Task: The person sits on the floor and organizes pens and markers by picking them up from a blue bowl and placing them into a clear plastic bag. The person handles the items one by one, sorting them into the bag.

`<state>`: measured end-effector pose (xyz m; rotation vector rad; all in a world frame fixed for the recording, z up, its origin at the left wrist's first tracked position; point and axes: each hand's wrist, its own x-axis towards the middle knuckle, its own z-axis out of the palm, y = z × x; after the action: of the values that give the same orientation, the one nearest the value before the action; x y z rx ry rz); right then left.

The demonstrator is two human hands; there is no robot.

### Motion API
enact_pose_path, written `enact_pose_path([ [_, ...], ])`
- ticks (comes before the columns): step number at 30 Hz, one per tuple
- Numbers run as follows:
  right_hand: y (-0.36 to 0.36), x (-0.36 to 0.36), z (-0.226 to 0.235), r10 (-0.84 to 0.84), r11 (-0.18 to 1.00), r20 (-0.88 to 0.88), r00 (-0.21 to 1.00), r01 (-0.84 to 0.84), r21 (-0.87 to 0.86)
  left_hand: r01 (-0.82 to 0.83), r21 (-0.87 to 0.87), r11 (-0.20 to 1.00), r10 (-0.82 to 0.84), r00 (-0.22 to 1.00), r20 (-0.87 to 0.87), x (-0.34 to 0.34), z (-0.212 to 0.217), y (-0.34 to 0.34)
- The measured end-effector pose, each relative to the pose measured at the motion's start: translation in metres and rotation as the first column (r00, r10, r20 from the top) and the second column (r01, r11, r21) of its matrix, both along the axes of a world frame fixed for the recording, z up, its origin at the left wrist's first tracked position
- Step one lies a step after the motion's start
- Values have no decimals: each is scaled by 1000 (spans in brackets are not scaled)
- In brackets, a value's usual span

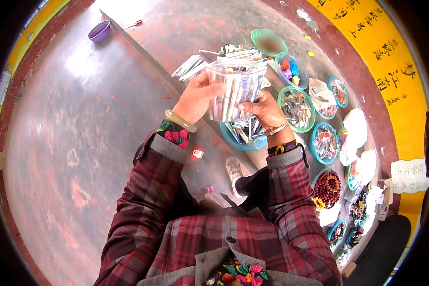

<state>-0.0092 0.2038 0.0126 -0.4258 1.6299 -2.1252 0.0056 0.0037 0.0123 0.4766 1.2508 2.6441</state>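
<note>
Clear plastic bag [236, 90] of small metallic pieces held upright above the floor [81, 143], between both hands, directly over a blue bowl [240, 138] of similar pieces. Left hand [195, 100] clenched on the bag's left side, fingers wrapped round it. Right hand [264, 110] gripping the lower right edge, thumb pressed on the front. Further bowls ranged along the right edge of the floor: green bowl [296, 109], beads bowl [327, 188]; purple bowl [99, 31] well apart at the far left. Recommended: keep bag mouth level and uppermost, support kept under the base, bag kept centred over the blue bowl so any spill is caught.
</note>
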Motion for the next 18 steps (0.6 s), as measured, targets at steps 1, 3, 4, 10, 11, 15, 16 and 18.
enact_pose_path([
  [1, 0, 1, 2, -11, 1000, -3, 1000, 11, -13, -30, -66, 997, 27, 999, -40, 0, 1, 0],
  [3, 0, 3, 4, -33, 999, -3, 999, 33, -36, -10, -92, 996, 5, 999, -53, -1, 2, 0],
  [4, 0, 2, 4, -61, 998, -19, 998, 61, -16, -6, -118, 993, -1, 998, -63, 0, 3, 1],
  [10, 3, 0, -2, -35, 999, -64, 997, 33, -39, 65, -252, 966, -83, 995, -59, -1, 5, -2],
  [11, 3, 0, -3, -37, 999, -68, 997, 35, -34, 70, -250, 966, -88, 994, -62, -2, 3, -1],
  [15, 0, 1, -5, -54, 999, -65, 996, 54, -6, -11, -278, 960, -18, 995, -102, 0, 2, 1],
  [16, 0, -2, -7, -58, 998, -61, 996, 58, -3, -62, -313, 948, 23, 992, -125, -2, -3, 2],
  [18, 2, -5, -11, -38, 999, -63, 997, 39, 18, -79, -281, 956, 47, 992, -119, -2, -3, 5],
])
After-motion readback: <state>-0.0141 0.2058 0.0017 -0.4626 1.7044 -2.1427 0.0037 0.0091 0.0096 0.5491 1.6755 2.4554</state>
